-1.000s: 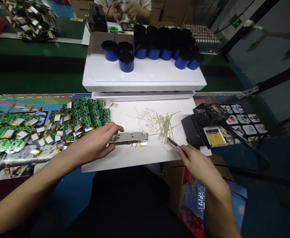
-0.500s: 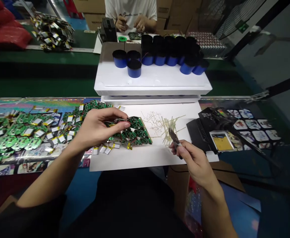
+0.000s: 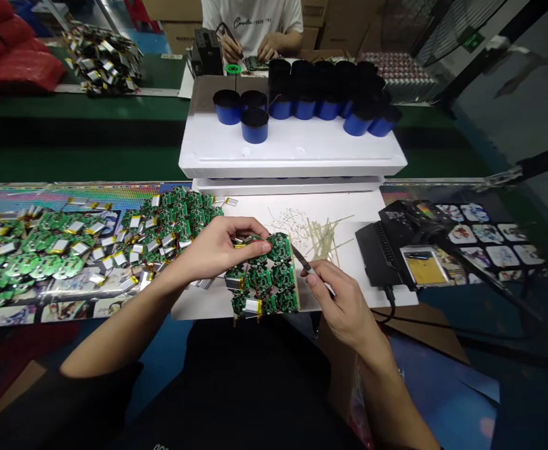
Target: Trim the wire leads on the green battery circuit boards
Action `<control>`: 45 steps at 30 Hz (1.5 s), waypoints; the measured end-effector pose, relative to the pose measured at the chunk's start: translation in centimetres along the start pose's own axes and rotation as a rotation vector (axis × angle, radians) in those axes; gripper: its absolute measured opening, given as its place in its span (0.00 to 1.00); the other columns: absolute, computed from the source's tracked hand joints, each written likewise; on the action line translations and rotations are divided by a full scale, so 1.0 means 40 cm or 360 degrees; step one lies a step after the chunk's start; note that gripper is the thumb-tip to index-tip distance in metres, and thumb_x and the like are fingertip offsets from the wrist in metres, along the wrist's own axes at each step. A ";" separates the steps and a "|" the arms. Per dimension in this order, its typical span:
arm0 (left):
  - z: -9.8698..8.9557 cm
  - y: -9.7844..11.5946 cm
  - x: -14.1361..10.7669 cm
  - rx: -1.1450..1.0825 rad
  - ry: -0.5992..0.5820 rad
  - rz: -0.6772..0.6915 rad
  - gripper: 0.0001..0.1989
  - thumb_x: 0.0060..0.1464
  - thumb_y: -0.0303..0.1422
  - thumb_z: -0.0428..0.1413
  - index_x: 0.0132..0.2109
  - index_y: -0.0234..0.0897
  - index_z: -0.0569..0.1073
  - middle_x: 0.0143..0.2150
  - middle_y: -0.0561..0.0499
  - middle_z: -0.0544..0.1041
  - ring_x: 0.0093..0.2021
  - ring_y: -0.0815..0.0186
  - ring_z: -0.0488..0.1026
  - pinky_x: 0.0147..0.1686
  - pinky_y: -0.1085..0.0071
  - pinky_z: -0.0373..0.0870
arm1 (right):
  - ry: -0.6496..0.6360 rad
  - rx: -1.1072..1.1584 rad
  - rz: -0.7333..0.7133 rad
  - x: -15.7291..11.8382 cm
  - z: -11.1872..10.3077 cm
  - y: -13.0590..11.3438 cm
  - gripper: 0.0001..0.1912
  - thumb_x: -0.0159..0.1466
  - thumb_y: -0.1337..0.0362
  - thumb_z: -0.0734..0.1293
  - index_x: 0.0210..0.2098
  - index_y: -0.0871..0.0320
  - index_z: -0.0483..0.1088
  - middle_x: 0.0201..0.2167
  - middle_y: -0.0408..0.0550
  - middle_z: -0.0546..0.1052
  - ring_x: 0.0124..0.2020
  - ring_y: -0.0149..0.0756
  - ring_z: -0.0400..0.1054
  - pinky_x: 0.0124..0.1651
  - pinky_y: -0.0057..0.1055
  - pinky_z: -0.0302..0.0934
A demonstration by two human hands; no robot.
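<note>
A panel of green circuit boards (image 3: 274,284) with red wires and silver battery cells hangs tilted over the front of the white work surface (image 3: 189,307). My left hand (image 3: 229,247) pinches it at the upper left edge, thumb on top. In my right hand (image 3: 337,290) is a pair of cutting pliers (image 3: 301,257), its jaws at the panel's right edge, beside a pale strip. Whether the jaws touch the panel I cannot tell. Behind the pliers lie a pile of thin pale strips (image 3: 325,236) and scattered wire bits (image 3: 290,222).
Heaps of circuit boards with battery cells (image 3: 67,250) cover the left side. A black soldering station (image 3: 381,250) stands right. Blue cups (image 3: 255,128) rest on a white foam block (image 3: 293,159) ahead. A person (image 3: 255,31) opposite holds a pen-like tool over a board.
The panel has turned to show its face and come nearer me. My right hand has brought the pliers left to its edge. The person opposite has picked up a pen-like tool.
</note>
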State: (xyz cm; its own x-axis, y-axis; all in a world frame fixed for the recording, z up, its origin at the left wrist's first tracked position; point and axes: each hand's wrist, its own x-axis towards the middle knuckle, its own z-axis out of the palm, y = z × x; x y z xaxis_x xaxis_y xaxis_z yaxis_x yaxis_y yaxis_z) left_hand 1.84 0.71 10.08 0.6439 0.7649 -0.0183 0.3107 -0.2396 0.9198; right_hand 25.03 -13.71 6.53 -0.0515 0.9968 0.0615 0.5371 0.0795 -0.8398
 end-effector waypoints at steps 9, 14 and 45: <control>0.004 -0.012 0.014 -0.0190 -0.0150 -0.0076 0.14 0.57 0.44 0.67 0.39 0.36 0.81 0.33 0.49 0.82 0.32 0.67 0.76 0.32 0.72 0.71 | -0.0213 0.0723 0.0321 -0.009 0.024 0.039 0.24 0.77 0.46 0.59 0.28 0.52 0.61 0.25 0.41 0.67 0.27 0.35 0.63 0.33 0.33 0.58; 0.011 -0.022 0.016 -0.0260 -0.0208 -0.0136 0.16 0.56 0.46 0.67 0.38 0.35 0.81 0.28 0.51 0.79 0.26 0.69 0.72 0.26 0.74 0.66 | -0.0160 0.0867 0.0377 -0.020 0.046 0.052 0.27 0.75 0.42 0.58 0.27 0.52 0.60 0.23 0.40 0.63 0.26 0.35 0.58 0.31 0.33 0.56; -0.029 -0.092 0.047 -0.0171 -0.0010 -0.0221 0.19 0.54 0.48 0.68 0.40 0.36 0.83 0.33 0.48 0.83 0.32 0.66 0.77 0.33 0.70 0.72 | -0.0460 0.0785 0.0567 -0.113 0.049 0.079 0.25 0.76 0.44 0.60 0.34 0.56 0.72 0.29 0.46 0.73 0.31 0.36 0.66 0.37 0.34 0.61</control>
State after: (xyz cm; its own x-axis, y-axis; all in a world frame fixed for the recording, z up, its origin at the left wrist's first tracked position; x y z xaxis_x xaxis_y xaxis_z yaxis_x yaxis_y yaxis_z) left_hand 1.09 3.73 7.14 0.6043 0.7824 -0.1503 0.3206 -0.0661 0.9449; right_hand 25.31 -18.01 2.55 -0.2026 0.9129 -0.3544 0.1192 -0.3362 -0.9342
